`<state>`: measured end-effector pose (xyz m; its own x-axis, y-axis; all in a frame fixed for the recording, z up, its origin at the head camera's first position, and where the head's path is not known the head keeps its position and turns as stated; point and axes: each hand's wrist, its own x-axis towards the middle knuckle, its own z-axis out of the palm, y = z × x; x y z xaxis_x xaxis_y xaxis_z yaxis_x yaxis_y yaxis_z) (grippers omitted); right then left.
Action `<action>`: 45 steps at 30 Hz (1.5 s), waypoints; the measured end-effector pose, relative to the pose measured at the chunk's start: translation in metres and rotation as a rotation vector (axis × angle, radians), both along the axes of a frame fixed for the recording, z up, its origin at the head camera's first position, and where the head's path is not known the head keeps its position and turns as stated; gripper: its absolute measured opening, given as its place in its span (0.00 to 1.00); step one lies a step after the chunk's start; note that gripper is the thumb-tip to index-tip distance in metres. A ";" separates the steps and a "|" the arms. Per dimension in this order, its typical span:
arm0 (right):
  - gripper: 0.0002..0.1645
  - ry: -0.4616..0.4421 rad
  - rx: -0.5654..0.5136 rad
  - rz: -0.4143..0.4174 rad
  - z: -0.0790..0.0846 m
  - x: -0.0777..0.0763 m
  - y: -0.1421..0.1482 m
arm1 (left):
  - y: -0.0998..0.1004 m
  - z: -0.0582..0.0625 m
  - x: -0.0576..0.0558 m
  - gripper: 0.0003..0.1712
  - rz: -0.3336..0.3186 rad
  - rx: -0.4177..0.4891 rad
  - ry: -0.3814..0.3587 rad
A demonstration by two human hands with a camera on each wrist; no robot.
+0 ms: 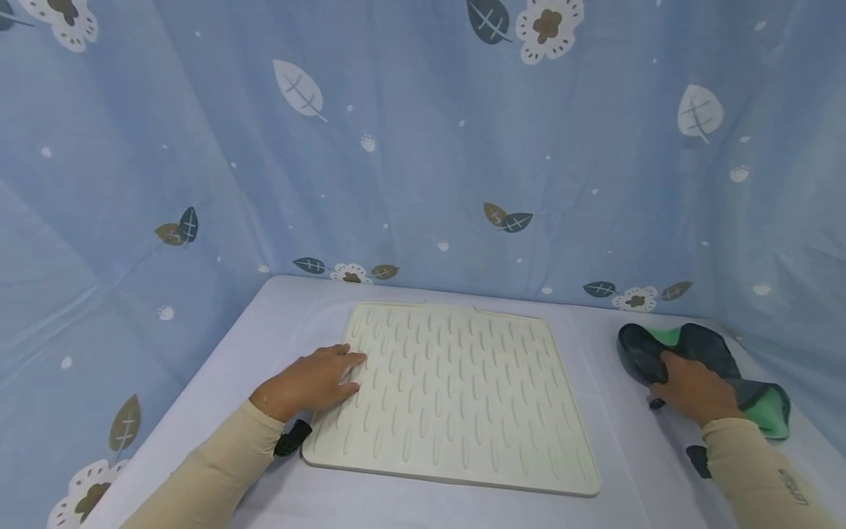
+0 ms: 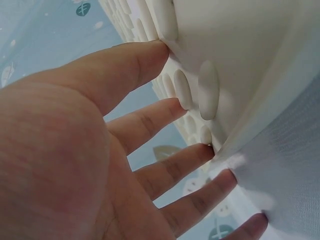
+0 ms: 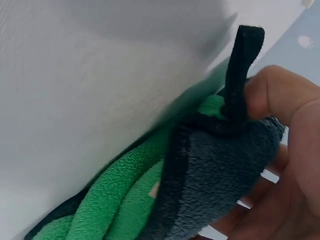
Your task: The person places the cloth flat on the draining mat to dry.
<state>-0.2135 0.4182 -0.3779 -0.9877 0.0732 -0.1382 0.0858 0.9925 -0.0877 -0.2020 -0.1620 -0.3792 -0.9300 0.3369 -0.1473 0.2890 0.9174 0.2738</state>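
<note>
A cream-coloured drying mat (image 1: 456, 400) with raised oval ridges lies flat on the white-covered table. My left hand (image 1: 313, 380) rests at its left edge, fingers spread. The left wrist view shows the thumb and fingertips touching the mat (image 2: 240, 55) around its ridges, with the lower fingers on the white cover beside it. On the far right my right hand (image 1: 697, 386) grips a crumpled microfibre cloth (image 1: 710, 349), dark grey on one side and green on the other. In the right wrist view, the thumb presses the cloth (image 3: 215, 170) right beside its black hanging loop (image 3: 242, 65).
A white cover (image 1: 621, 470) spreads over the table under the mat and the cloth. Blue curtains (image 1: 423, 176) with leaf and flower prints hang close along the table's back and both sides.
</note>
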 end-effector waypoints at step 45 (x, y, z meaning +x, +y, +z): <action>0.23 0.436 -0.032 0.229 0.031 0.023 -0.113 | -0.001 -0.003 -0.003 0.31 -0.003 -0.002 0.020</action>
<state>-0.1905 0.3049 -0.3465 -0.9443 -0.1500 0.2928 -0.1856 0.9777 -0.0978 -0.2054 -0.1629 -0.3820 -0.9318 0.3391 -0.1296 0.2968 0.9172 0.2659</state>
